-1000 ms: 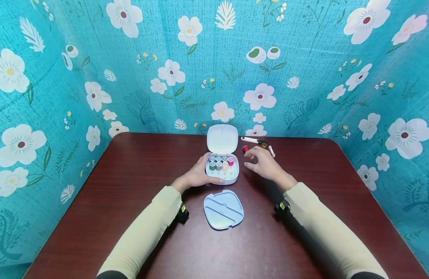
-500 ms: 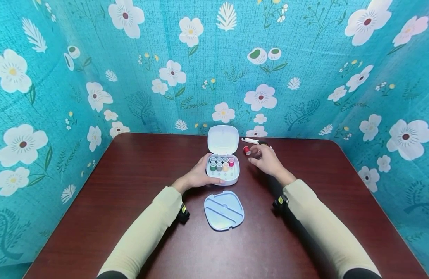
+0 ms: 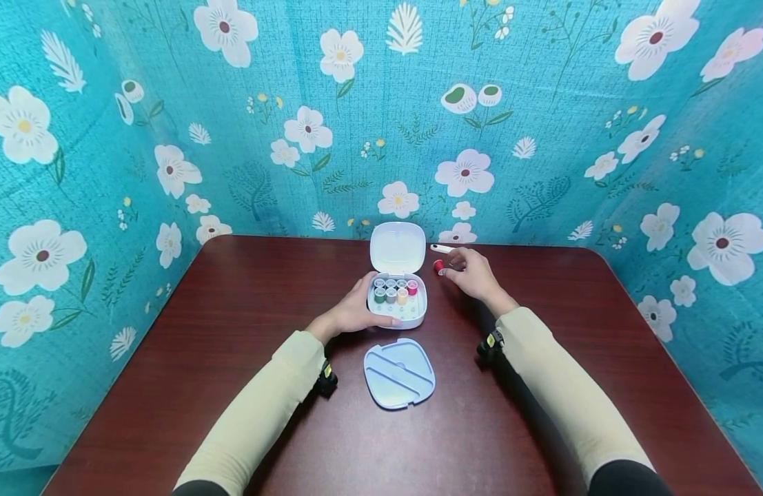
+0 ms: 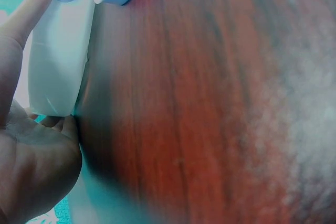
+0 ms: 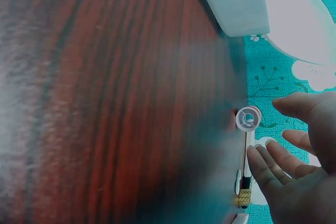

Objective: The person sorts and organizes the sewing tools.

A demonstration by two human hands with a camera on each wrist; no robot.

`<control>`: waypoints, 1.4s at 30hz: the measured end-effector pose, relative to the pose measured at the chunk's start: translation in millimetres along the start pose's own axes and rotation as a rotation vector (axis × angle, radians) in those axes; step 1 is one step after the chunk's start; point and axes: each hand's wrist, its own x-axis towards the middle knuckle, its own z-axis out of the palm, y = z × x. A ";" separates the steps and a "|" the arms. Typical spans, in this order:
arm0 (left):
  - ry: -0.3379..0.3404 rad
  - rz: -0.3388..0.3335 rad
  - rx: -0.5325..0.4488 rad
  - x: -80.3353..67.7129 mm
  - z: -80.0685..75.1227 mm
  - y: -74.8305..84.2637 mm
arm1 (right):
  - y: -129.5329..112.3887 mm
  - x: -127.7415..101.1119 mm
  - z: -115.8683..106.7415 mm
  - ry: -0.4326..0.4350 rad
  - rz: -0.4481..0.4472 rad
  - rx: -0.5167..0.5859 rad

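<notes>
Red spool (image 3: 440,265) near far table edge (image 3: 517,246)

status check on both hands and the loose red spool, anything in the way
Left hand grips open white box. Right hand open beside loose red spool, not gripping. Gold thimble nearby; nothing visible between hand and spool.
</notes>
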 end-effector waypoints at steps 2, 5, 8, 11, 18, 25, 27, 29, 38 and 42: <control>0.001 -0.001 -0.002 -0.4 0.0 0.1 | 0.2 2.9 0.0 0.004 0.006 0.002; 0.003 -0.001 -0.005 -0.6 -0.1 0.3 | 0.6 6.8 -0.1 0.006 0.022 0.005; 0.002 -0.002 -0.003 -0.3 -0.1 0.2 | 0.8 10.1 0.4 -0.002 0.044 0.009; -0.002 -0.010 -0.006 0.2 0.2 -0.6 | 0.4 12.4 2.0 -0.010 0.068 0.014; -0.007 -0.001 -0.027 0.4 1.1 -0.8 | 2.9 17.4 7.6 -0.018 0.114 -0.005; 0.003 -0.001 0.010 0.3 1.1 -0.9 | 4.5 18.0 11.5 -0.018 0.157 -0.031; 0.003 -0.003 0.019 0.3 0.9 -1.3 | 4.5 17.9 11.8 -0.020 0.163 -0.029; 0.005 -0.001 0.024 0.0 0.6 -0.2 | 4.2 18.0 11.6 -0.018 0.163 -0.033; 0.004 -0.002 0.025 0.1 1.4 -0.3 | 3.5 21.8 14.9 -0.041 0.139 -0.019; 0.008 0.000 0.008 -0.1 1.9 -0.6 | 1.6 21.8 16.6 -0.045 0.125 -0.013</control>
